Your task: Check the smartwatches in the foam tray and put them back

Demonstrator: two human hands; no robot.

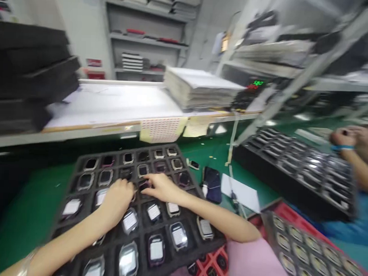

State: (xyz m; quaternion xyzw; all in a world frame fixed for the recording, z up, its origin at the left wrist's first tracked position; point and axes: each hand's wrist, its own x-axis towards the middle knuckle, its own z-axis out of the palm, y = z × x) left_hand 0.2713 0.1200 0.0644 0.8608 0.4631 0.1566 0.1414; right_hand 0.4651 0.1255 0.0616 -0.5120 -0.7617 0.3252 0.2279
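Head view: a black foam tray (80,163) is seen lying on the green bench (27,209), close to the person. It is cut into a grid of square pockets, and a small rounded-rectangular watch body (156,249) with a glossy screen is seated in most of them. Several screens are covered with pale film and reflect the light; those in the far rows look darker. Both hands are laid over the middle of the tray. The left hand (117,198) is curled, knuckles up, its fingers bent down onto a pocket. The right hand (161,186) is set just beside it, fingers stretched leftward over a dark piece (143,185); whether that piece is pinched cannot be told because of blur. A pink sleeve (252,263) is seen at the lower edge.

To the right, a second black tray (294,170) of shiny parts is set on the bench, and a co-worker's hand (342,139) with a blue wristband is held above its far end. A dark pouch (212,183) and a white sheet (242,192) lie between the trays. A stack of paper (200,88) rests on the white shelf (112,105) behind.
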